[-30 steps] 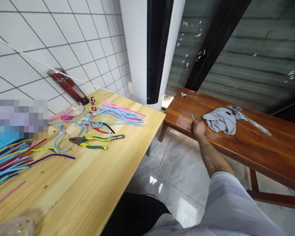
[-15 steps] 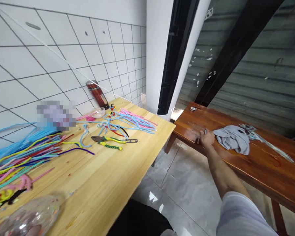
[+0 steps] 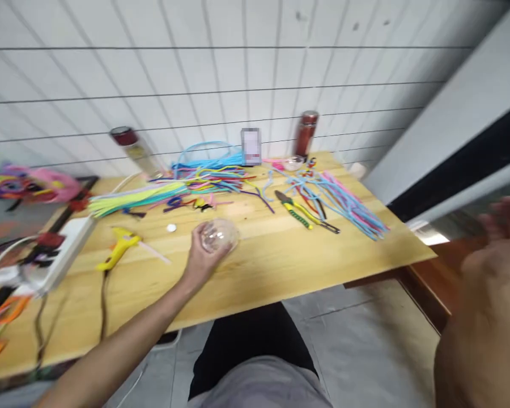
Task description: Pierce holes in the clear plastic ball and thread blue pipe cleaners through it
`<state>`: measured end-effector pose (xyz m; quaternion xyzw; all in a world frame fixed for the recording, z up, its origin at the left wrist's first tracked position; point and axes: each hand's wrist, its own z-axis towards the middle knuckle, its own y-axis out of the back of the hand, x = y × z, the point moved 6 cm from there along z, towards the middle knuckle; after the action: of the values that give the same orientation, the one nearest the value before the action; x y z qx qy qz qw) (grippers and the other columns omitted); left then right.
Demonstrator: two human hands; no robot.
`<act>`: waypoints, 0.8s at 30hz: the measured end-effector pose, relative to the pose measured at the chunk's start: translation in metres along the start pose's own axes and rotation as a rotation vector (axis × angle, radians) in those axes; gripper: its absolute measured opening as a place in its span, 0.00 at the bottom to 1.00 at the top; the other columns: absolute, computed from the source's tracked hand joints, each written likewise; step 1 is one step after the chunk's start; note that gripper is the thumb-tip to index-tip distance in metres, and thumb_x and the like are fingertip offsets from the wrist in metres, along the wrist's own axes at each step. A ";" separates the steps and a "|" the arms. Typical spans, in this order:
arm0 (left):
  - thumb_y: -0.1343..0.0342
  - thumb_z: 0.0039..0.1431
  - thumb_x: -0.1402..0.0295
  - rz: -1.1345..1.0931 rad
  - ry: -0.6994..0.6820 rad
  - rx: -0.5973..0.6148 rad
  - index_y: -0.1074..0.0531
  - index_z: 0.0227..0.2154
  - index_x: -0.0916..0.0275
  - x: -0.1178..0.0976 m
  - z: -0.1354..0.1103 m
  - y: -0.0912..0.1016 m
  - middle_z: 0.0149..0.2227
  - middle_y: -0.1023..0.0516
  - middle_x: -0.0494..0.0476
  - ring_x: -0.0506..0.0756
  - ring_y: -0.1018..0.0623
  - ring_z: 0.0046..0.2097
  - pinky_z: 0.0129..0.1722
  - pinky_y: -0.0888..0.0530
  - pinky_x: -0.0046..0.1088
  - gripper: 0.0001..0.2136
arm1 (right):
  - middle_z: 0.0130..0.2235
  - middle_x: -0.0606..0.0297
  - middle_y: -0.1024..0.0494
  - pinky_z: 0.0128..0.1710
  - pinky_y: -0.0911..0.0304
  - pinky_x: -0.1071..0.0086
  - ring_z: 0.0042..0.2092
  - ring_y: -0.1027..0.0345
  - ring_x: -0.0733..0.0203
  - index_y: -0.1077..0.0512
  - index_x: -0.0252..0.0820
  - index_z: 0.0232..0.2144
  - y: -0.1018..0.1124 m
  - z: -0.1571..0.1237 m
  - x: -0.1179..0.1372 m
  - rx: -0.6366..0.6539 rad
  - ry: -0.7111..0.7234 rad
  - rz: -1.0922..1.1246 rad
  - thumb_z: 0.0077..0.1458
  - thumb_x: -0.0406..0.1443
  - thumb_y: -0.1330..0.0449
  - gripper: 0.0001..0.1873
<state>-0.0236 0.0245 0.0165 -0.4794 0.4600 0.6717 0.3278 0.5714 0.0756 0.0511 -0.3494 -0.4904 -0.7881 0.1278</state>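
My left hand (image 3: 202, 258) is closed around a clear plastic ball (image 3: 219, 235) at the middle of the wooden table. Tiny coloured bits show faintly through the ball. At the right edge of the view, my right hand (image 3: 501, 249) is raised and smeared by motion, so its fingers and anything in them cannot be made out. Left of the ball lies a small white disc (image 3: 171, 228). A yellow glue gun (image 3: 121, 248) with a glue stick rests farther left. Behind the ball is a pile of coloured pipe cleaners (image 3: 212, 178).
Green-and-yellow pliers (image 3: 295, 211) lie right of centre, beside loose blue and pink pipe cleaners (image 3: 352, 204). A red flask (image 3: 306, 135) and a spray can (image 3: 136, 152) stand by the tiled wall. A white power strip (image 3: 66, 252) sits at left.
The view has swung left from the wooden bench to the table. My right hand has left the bench and come up at the right. My left hand still holds the ball.
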 end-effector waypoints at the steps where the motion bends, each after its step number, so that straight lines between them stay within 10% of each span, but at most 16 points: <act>1: 0.28 0.43 0.53 -0.037 -0.028 0.020 0.40 0.58 0.59 0.000 0.002 -0.001 0.61 0.30 0.68 0.66 0.24 0.61 0.64 0.29 0.53 0.41 | 0.52 0.45 0.23 0.55 0.32 0.43 0.58 0.30 0.39 0.29 0.43 0.61 -0.029 -0.015 0.035 0.052 0.022 0.035 0.65 0.54 0.43 0.30; 5: 0.27 0.46 0.54 -0.100 -0.218 0.057 0.43 0.60 0.58 -0.014 0.003 -0.004 0.62 0.33 0.68 0.64 0.26 0.63 0.65 0.29 0.49 0.43 | 0.56 0.48 0.23 0.55 0.29 0.49 0.60 0.29 0.44 0.27 0.47 0.59 -0.126 -0.094 0.179 0.406 0.192 0.375 0.64 0.51 0.39 0.26; 9: 0.27 0.49 0.52 -0.032 -0.412 0.044 0.48 0.67 0.58 -0.036 0.003 -0.003 0.67 0.39 0.70 0.66 0.32 0.69 0.68 0.32 0.50 0.48 | 0.66 0.53 0.30 0.58 0.29 0.52 0.64 0.31 0.48 0.31 0.50 0.63 -0.192 -0.155 0.267 0.865 0.243 0.715 0.56 0.55 0.33 0.37; 13: 0.28 0.51 0.50 -0.018 -0.546 0.060 0.47 0.68 0.57 -0.048 0.005 -0.004 0.68 0.39 0.70 0.67 0.36 0.71 0.71 0.36 0.52 0.47 | 0.67 0.56 0.32 0.60 0.31 0.52 0.66 0.35 0.47 0.31 0.50 0.62 -0.231 -0.181 0.297 1.024 -0.019 1.037 0.52 0.56 0.30 0.39; 17: 0.29 0.47 0.43 -0.150 -0.350 0.133 0.44 0.67 0.58 -0.037 0.005 -0.006 0.70 0.41 0.71 0.71 0.35 0.71 0.70 0.33 0.53 0.50 | 0.51 0.55 0.20 0.54 0.29 0.48 0.53 0.26 0.43 0.25 0.47 0.51 -0.245 -0.196 0.306 1.022 -0.216 1.112 0.41 0.55 0.24 0.38; 24: 0.37 0.49 0.42 -0.101 -0.042 0.108 0.37 0.66 0.54 -0.008 0.020 -0.005 0.65 0.30 0.62 0.72 0.28 0.65 0.66 0.30 0.55 0.43 | 0.43 0.67 0.19 0.52 0.31 0.62 0.47 0.26 0.55 0.23 0.47 0.47 -0.247 -0.187 0.313 0.977 -0.105 1.118 0.37 0.53 0.22 0.36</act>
<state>-0.0234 0.0452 0.0249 -0.4692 0.4638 0.6385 0.3963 0.1315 0.0792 0.0420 -0.4874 -0.5394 -0.2800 0.6270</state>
